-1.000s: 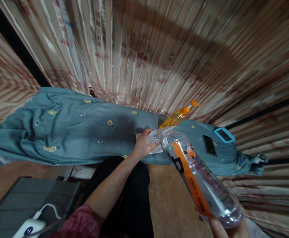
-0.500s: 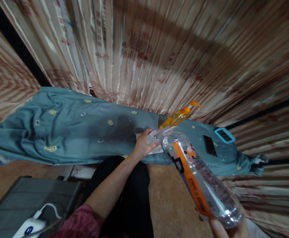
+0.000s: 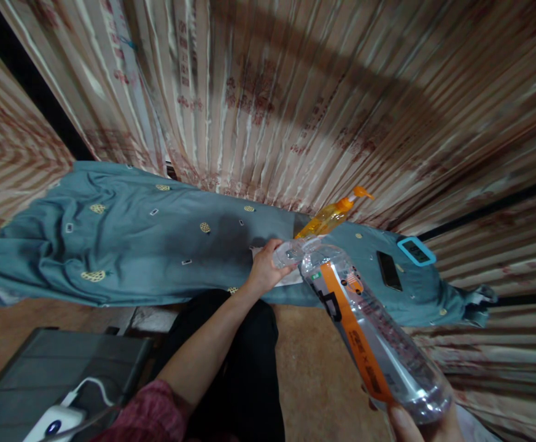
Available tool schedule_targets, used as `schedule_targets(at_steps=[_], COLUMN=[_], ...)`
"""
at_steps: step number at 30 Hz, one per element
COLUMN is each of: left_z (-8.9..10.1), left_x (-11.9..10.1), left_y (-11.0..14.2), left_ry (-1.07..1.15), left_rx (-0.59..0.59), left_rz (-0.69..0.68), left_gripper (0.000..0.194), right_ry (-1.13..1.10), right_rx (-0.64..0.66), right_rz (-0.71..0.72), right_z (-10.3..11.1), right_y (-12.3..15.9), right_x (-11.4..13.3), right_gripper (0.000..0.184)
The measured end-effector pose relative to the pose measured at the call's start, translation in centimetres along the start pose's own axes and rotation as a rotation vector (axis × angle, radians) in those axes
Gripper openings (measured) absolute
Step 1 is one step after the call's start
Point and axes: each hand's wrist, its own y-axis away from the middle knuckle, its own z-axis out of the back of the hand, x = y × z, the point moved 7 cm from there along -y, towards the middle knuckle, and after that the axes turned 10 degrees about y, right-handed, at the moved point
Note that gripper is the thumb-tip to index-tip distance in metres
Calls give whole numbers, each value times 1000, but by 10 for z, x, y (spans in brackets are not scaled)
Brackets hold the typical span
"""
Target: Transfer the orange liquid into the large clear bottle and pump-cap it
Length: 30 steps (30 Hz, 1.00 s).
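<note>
My right hand (image 3: 422, 426) grips the base of a large clear plastic bottle (image 3: 378, 344) with an orange label, tilted so its neck points away from me. My left hand (image 3: 265, 270) is wrapped round a small clear cup (image 3: 288, 253) held right at the bottle's mouth. Both are above the near edge of a surface covered by a blue-grey patterned cloth (image 3: 134, 245). An orange pump bottle (image 3: 330, 218) stands just behind the cup.
A dark phone (image 3: 388, 270) and a blue-framed device (image 3: 415, 251) lie on the cloth at the right. Striped curtains (image 3: 272, 92) hang behind. A dark case (image 3: 56, 374) with a white charger (image 3: 53, 423) sits at lower left. My dark-clothed legs are below.
</note>
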Motion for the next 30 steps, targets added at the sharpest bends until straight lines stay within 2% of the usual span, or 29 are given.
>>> schedule_targets(at_steps=[4,9,14,22,30], left_z=[0,0,1,0,1], left_x=[0,-1,-2,-1,-2], left_y=[0,0,1,0,0], left_ry=[5,3,-4,7,9], left_rx=[-6,0,0,2,2], left_rz=[2,9,13,8,-12], left_gripper=[43,43,44,45,43], right_ry=[-11,14,34,0,-19], right_rx=[21,5,10,3,21], right_rz=[40,20,53,18,12], right_z=[-2,-1,0,-1,-2], right_y=[-1,0,0,1,0], right_x=[-5,-6,-4,2,-10], right_gripper=[79,75,79,81,81])
